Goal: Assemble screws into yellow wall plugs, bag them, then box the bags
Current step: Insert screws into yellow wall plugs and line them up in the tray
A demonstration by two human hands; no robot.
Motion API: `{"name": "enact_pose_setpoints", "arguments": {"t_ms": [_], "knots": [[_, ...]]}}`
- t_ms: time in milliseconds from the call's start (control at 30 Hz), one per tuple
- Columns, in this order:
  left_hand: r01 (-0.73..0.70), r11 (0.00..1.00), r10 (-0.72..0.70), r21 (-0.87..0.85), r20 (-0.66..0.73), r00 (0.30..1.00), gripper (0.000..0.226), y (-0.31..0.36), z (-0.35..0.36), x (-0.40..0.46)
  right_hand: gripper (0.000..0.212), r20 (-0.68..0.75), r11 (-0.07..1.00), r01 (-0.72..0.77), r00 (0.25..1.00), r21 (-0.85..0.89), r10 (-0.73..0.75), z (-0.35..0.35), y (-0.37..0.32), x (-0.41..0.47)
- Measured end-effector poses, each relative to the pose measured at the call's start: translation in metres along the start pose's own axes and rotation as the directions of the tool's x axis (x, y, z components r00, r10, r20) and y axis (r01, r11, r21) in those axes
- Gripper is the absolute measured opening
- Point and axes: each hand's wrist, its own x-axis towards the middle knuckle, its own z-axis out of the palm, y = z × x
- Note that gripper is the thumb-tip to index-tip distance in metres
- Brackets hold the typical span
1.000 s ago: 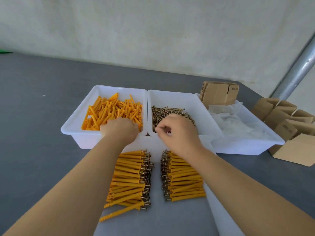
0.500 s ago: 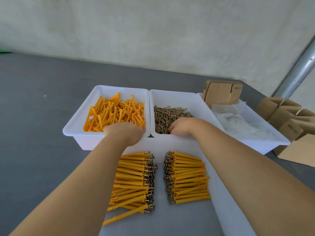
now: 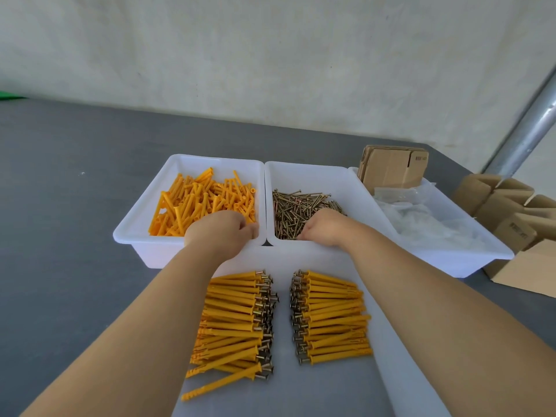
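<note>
Loose yellow wall plugs [image 3: 204, 203] fill the left white bin [image 3: 135, 227]. My left hand [image 3: 221, 228] rests at that bin's near right corner, fingers curled downward; whatever they hold is hidden. Brass-coloured screws [image 3: 298, 206] lie in the middle white bin [image 3: 346, 182]. My right hand [image 3: 323, 228] reaches into the near side of the screw pile, fingertips buried among the screws. In front of the bins, two rows of assembled plugs with screws, the left row [image 3: 234, 320] and the right row [image 3: 331, 317], lie on a white sheet [image 3: 282, 386], screw heads facing the gap between them.
A third white bin [image 3: 469, 257] at the right holds clear plastic bags [image 3: 427, 218] and flat cardboard [image 3: 394, 170]. Small cardboard boxes [image 3: 511, 212] stand at the far right on the grey table [image 3: 75, 236]. A metal post [image 3: 523, 136] rises behind them.
My right hand dropped from above the bin's front edge down into the screws. My left hand stayed at the plug bin's near corner. The camera shifted slightly.
</note>
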Motion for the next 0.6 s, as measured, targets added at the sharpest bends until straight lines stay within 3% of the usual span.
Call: {"name": "enact_pose_setpoints", "arguments": {"t_ms": [133, 233, 333, 400, 500, 600], "knots": [[0.013, 1.0, -0.012, -0.016, 0.109, 0.994, 0.051, 0.0, -0.006, -0.001, 0.027, -0.189, 0.975, 0.039, 0.982, 0.218, 0.003, 0.0, 0.007, -0.007], [0.027, 0.99, -0.002, -0.139, 0.179, 0.984, 0.045, -0.003, -0.013, -0.001, 0.019, -0.315, 0.917, 0.098, 0.949, 0.387, 0.032, -0.002, 0.016, -0.012], [0.0, 0.956, 0.063, -0.294, 0.204, 0.977, 0.027, -0.01, -0.023, -0.005, 0.012, -0.404, 0.885, 0.149, 0.913, 0.441, 0.047, -0.003, 0.024, -0.018], [-0.053, 0.939, 0.117, -0.34, 0.171, 0.978, 0.012, -0.012, -0.026, -0.009, 0.02, -0.435, 0.852, 0.2, 0.9, 0.484, 0.036, -0.002, 0.029, -0.022], [-0.139, 0.892, 0.108, -0.43, -0.095, 0.99, 0.012, -0.009, -0.022, -0.015, 0.021, -0.486, 0.775, 0.295, 0.874, 0.558, 0.017, 0.005, 0.032, -0.028], [-0.259, 0.813, -0.028, -0.522, -0.479, 0.877, 0.014, -0.002, -0.025, -0.018, 0.022, -0.536, 0.709, 0.362, 0.844, 0.605, 0.027, 0.015, 0.03, -0.035]]}}
